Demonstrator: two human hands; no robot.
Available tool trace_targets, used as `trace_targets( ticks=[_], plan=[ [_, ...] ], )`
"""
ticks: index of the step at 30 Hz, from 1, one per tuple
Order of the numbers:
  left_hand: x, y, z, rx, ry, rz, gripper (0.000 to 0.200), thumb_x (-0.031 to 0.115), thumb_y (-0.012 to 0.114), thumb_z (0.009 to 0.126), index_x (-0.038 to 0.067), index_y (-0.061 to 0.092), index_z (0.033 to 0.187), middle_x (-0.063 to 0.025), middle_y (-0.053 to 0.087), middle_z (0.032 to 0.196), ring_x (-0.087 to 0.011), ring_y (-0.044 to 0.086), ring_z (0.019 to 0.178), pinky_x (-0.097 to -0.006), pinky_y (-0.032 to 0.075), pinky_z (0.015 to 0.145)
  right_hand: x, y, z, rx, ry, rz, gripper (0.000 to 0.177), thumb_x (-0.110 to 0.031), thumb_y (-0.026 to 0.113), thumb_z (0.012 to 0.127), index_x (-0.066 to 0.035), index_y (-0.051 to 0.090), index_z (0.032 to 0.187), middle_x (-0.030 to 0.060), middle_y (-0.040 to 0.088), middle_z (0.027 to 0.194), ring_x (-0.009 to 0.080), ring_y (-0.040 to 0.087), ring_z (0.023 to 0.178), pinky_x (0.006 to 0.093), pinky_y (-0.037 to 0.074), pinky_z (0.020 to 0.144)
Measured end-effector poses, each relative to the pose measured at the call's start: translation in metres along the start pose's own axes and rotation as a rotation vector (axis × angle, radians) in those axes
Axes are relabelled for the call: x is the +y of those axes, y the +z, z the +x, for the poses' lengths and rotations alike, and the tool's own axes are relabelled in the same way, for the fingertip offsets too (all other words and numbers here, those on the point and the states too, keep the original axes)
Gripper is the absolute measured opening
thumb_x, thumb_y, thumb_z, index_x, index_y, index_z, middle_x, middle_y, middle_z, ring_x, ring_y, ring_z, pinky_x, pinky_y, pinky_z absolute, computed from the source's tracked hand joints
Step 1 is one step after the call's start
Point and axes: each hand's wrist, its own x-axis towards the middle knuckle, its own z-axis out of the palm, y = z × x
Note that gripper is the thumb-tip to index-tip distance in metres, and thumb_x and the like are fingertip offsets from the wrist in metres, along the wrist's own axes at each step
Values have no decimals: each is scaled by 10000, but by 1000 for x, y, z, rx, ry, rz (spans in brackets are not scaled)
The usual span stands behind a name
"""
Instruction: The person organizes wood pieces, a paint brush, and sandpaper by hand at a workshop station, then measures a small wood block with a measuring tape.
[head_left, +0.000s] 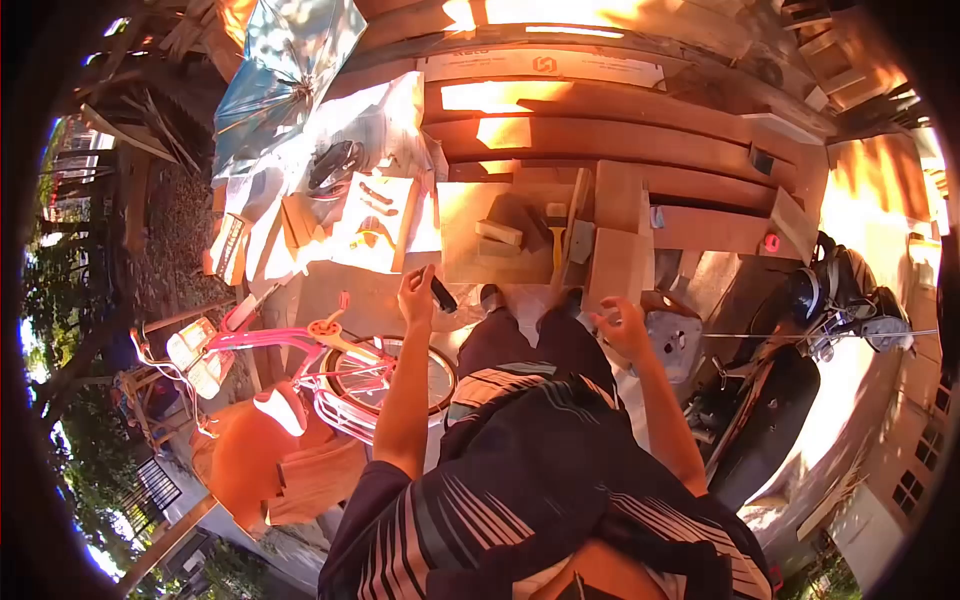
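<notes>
My left hand (pixel 416 296) is raised in front of me, with its fingers closed on a small black oblong object (pixel 443 295). Its exact kind is too small to make out. My right hand (pixel 622 326) hovers to the right of my legs, fingers loosely bent and apart, holding nothing visible. Ahead of both hands is a brown work board (pixel 465 255). On it lie a small wood block (pixel 499 233), a tool with a yellow handle (pixel 557 245) and an upright wooden piece (pixel 577 205).
A pink bicycle (pixel 320 360) stands on the left beside an orange rounded object (pixel 245 455). A motorcycle (pixel 770 420) is on the right, near a grey stool (pixel 673 345). Long planks (pixel 600 140) lie stacked ahead, with a blue umbrella (pixel 290 75) at the far left.
</notes>
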Motion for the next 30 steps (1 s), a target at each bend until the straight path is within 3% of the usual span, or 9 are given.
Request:
trace_targets(
  ticks=[2, 5, 7, 11, 13, 17, 19, 22, 30],
  plan=[
    [-4, 33, 7, 47, -52, 40, 541, 508, 817, 770, 81, 699, 1079, -92, 748, 949, -265, 684, 785, -382, 535, 733, 32, -20, 20, 136, -19, -76, 399, -244, 780, 831, -26, 628, 1128, 125, 658, 1140, 263, 668, 892, 359, 536, 816],
    [8, 35, 22, 114, 163, 490, 509, 483, 821, 753, 82, 696, 1042, -101, 717, 983, -284, 672, 858, -409, 528, 776, 44, -8, 59, 310, -207, -254, 372, -240, 755, 846, -7, 635, 1110, 151, 688, 1041, 278, 689, 840, 363, 544, 760],
    [14, 53, 28, 120, 222, 644, 485, 464, 818, 750, 87, 691, 1027, -113, 690, 1010, -296, 656, 920, -427, 519, 813, 27, 4, 81, 218, -147, -131, 363, -260, 735, 857, 6, 640, 1084, 153, 711, 912, 294, 707, 804, 378, 548, 729],
    [34, 83, 59, 44, 223, 748, 442, 442, 797, 769, 111, 678, 1036, -131, 644, 1071, -311, 615, 1046, -448, 492, 894, -57, 46, 85, -266, 486, -249, 436, -337, 738, 839, 86, 665, 914, 240, 697, 816, 328, 714, 752, 432, 573, 740],
    [26, 96, 78, -12, 315, 739, 450, 432, 794, 779, 111, 665, 1066, -132, 645, 1059, -313, 606, 1049, -443, 486, 903, -46, 70, 92, -283, 580, -145, 554, -364, 733, 839, 141, 609, 1029, 286, 691, 911, 361, 718, 858, 447, 579, 803],
    [21, 108, 103, -232, 477, 779, 525, 432, 795, 788, 40, 636, 1100, -166, 631, 1077, -325, 607, 1047, -430, 483, 906, 38, 163, 107, 100, 557, -251, 754, -398, 659, 893, 102, 374, 1380, 291, 683, 1003, 371, 713, 752, 452, 592, 681],
    [26, 111, 119, -329, 514, 789, 557, 435, 795, 791, 15, 625, 1114, -186, 623, 1082, -332, 606, 1043, -426, 481, 906, 45, 184, 112, 295, 548, -337, 763, -379, 642, 899, 95, 330, 1409, 302, 667, 1063, 410, 706, 876, 489, 582, 762],
    [45, 119, 131, -405, 478, 814, 535, 391, 765, 824, 3, 605, 1157, -208, 605, 1071, -349, 598, 1024, -427, 475, 906, 38, 161, 114, 174, 644, -175, 706, -343, 636, 897, 80, 351, 1385, 306, 666, 1049, 446, 669, 987, 519, 553, 852],
    [113, 154, 87, -546, 741, 708, 338, 241, 651, 886, 26, 603, 1142, -174, 577, 1141, -325, 565, 1015, -451, 455, 906, 30, 133, 90, 87, 363, 16, 504, -371, 674, 884, 25, 571, 1178, 212, 692, 1063, 379, 684, 913, 452, 528, 824]
  ],
)
